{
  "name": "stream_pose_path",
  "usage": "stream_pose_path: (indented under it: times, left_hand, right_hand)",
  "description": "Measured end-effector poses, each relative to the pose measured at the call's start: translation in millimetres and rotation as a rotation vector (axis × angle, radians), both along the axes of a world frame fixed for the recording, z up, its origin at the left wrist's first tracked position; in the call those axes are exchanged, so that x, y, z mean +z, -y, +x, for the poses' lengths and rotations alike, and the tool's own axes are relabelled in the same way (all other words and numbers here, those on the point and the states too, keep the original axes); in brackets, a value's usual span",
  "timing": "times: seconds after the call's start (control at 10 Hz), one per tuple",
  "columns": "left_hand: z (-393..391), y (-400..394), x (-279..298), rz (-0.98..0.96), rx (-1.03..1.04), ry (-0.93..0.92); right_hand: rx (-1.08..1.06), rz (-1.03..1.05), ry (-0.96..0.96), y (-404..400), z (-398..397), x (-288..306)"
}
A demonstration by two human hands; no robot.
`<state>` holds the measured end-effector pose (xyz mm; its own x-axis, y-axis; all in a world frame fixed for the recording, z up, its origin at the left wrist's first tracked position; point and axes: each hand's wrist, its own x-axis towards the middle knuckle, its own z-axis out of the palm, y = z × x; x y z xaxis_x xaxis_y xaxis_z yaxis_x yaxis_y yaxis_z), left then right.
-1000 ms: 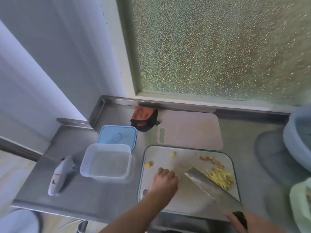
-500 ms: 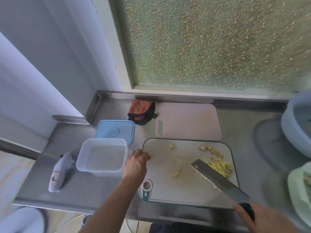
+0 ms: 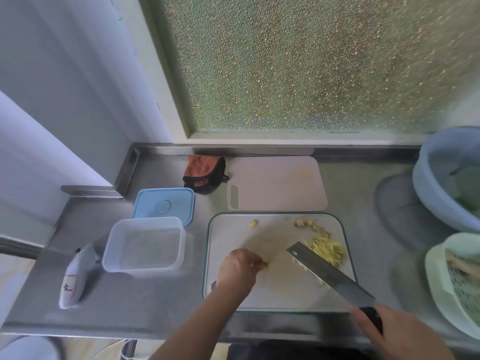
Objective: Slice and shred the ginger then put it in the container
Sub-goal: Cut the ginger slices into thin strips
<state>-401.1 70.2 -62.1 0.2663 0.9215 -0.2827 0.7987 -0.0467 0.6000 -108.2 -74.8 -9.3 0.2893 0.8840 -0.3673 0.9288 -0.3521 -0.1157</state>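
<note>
On the white cutting board (image 3: 233, 229), my left hand (image 3: 240, 268) pinches a small yellow ginger piece (image 3: 263, 265) at its fingertips. My right hand (image 3: 397, 333) grips the black handle of a cleaver (image 3: 330, 275), whose blade slants over the board's right half. A pile of shredded ginger (image 3: 327, 249) lies just beyond the blade. Ginger scraps (image 3: 311, 226) sit near the board's far edge and one small ginger bit (image 3: 253, 223) lies further left. The clear plastic container (image 3: 114, 255) stands open and empty left of the board.
A blue lid (image 3: 165, 205) lies behind the container. A second, pale board (image 3: 276, 184) and an orange-black pouch (image 3: 204, 174) sit at the back. A white packet (image 3: 75, 276) lies far left. A blue basin (image 3: 426, 183) and green strainer basket (image 3: 439, 281) stand at right.
My left hand moved from beside the container back onto the board and took hold of the ginger piece. The cleaver stayed over the board's right half.
</note>
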Motion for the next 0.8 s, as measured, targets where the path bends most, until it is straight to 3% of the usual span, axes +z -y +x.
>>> stream_pose_path:
  times: [0.1, 0.3, 0.5, 0.6, 0.7, 0.8]
  left_hand:
    - [1.0, 6.2, 5.7, 0.079, -0.105, -0.125]
    - [13.1, 7.3, 14.9, 0.062, -0.08, -0.282]
    - [18.5, 12.2, 17.2, -0.148, 0.062, -0.219]
    - [25.7, 16.8, 18.2, -0.188, 0.223, -0.015]
    - [34.0, 19.7, 17.0, -0.139, 0.219, -0.032]
    - [34.4, 17.7, 19.3, -0.049, 0.17, -0.135]
  right_hand:
    - [-0.009, 0.086, 0.007, 4.3, -0.4, -0.6]
    - [-0.069, 0.164, 0.018, 10.3, -4.8, -4.8]
    - [-0.039, 0.097, 0.069, 9.6, -5.7, 2.3]
    - [-0.01, 0.243, 0.204, 9.4, -7.7, -3.5]
    - [-0.106, -0.015, -0.016, 6.2, -3.3, 11.5]
    - [-0.029, 0.114, -0.095, 12.8, -3.0, 9.3]
